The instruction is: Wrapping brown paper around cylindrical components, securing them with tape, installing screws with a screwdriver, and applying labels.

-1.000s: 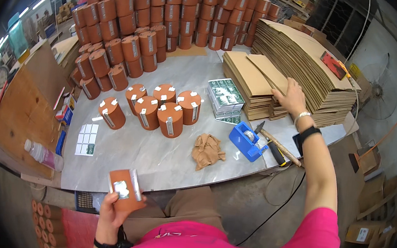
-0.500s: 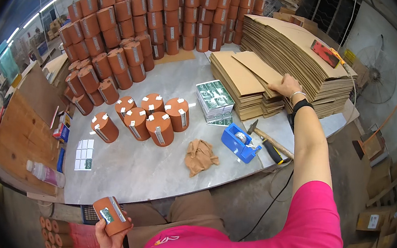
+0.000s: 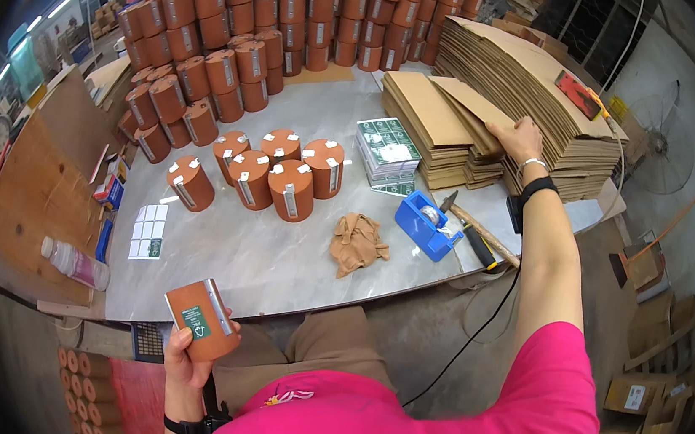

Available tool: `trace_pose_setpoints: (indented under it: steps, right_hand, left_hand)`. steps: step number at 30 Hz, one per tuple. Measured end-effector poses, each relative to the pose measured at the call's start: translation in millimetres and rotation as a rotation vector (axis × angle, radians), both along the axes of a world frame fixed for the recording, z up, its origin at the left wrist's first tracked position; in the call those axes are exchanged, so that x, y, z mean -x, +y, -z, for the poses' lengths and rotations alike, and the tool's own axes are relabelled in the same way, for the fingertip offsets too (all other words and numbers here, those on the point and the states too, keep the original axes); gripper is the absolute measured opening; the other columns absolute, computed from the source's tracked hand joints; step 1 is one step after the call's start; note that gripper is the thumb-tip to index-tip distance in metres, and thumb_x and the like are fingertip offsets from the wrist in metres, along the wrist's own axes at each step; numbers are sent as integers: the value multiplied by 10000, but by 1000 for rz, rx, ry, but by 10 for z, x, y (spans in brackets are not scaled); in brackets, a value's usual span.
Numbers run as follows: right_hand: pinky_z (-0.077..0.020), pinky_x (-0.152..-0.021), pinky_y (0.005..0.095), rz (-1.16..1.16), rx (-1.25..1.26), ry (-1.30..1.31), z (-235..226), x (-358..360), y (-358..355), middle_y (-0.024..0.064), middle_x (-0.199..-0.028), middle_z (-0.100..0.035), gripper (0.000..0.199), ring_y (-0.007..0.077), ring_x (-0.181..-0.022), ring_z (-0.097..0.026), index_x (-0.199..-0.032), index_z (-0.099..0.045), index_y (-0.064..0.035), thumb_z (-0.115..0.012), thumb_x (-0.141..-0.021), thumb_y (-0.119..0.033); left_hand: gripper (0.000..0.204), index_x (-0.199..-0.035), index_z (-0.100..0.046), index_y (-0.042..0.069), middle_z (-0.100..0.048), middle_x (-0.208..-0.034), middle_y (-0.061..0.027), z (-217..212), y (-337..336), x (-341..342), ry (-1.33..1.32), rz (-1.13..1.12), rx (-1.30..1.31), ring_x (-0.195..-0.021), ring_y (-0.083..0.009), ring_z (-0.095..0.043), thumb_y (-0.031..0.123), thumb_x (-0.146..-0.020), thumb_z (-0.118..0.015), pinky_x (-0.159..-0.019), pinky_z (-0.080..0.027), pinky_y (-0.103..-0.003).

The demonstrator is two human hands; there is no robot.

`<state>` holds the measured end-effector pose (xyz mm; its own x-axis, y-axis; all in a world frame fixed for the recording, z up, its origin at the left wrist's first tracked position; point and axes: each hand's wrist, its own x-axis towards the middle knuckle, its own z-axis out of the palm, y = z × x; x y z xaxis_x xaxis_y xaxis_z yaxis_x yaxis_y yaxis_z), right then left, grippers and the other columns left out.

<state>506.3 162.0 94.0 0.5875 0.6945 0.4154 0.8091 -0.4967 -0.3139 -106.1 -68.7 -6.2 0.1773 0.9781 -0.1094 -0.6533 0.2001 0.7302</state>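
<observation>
My left hand, low at the table's front edge, holds a reddish-brown cylinder with a grey metal strip and a green label. At the far right my right hand pinches the end of a brown cardboard piece, tilted on a short cardboard stack. Several similar cylinders with white tabs on their tops stand mid-table. A stack of green-and-white label sheets lies left of the cardboard. A partly used label sheet lies at the left.
Rows of piled cylinders line the back of the grey table. A tall cardboard stack stands back right, with a red-black tool on it. A crumpled brown cloth, blue tape dispenser and hammer lie near the front edge.
My left hand has raised the cylinder and turned it, so its green label shows more fully. My right hand stays at the cardboard piece, whose near end has lifted slightly. The view has shifted.
</observation>
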Motion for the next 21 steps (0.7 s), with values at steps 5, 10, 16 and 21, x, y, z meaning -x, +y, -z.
trace_pose_setpoints:
  steps: [5, 10, 16, 21]
  right_hand:
    - [-476, -948, 457, -8, -61, 105, 67, 62, 8, 225, -1199, -619, 793, 374, -1140, -587, -1083, -632, -8, -763, -676, -676]
    - [-471, -933, 446, -49, -174, 81, 34, 245, 3, 212, -1099, -622, 762, 367, -1084, -586, -1047, -631, -10, -777, -683, -663]
    - [-475, -897, 427, -835, -520, 54, -30, 2213, -887, 163, -1055, -596, 452, 336, -1036, -575, -1059, -589, -9, -825, -755, -246]
    - [-407, -1006, 519, -1147, -127, 216, 855, 3412, -1958, 255, -1335, -484, 667, 447, -1194, -480, -1153, -588, -16, -875, -641, -332]
  left_hand:
    - [746, -1395, -445, -16, -614, -1192, -249, 38, -172, 104, 5, -10, 17, -1028, -413, -662, 327, -783, -700, -886, -567, -526]
    - [766, -1412, -435, -5, -609, -1213, -243, 94, -271, 223, -27, -38, 40, -1049, -417, -654, 345, -782, -697, -892, -564, -531]
    - [887, -1494, -329, 36, -455, -1452, -247, -104, -197, 31, -110, 19, -89, -1212, -443, -581, 305, -752, -734, -996, -513, -555]
    - [936, -1496, -306, 5, -447, -1452, -237, -89, -38, -67, -43, 122, -126, -1180, -392, -605, 338, -751, -765, -966, -542, -494]
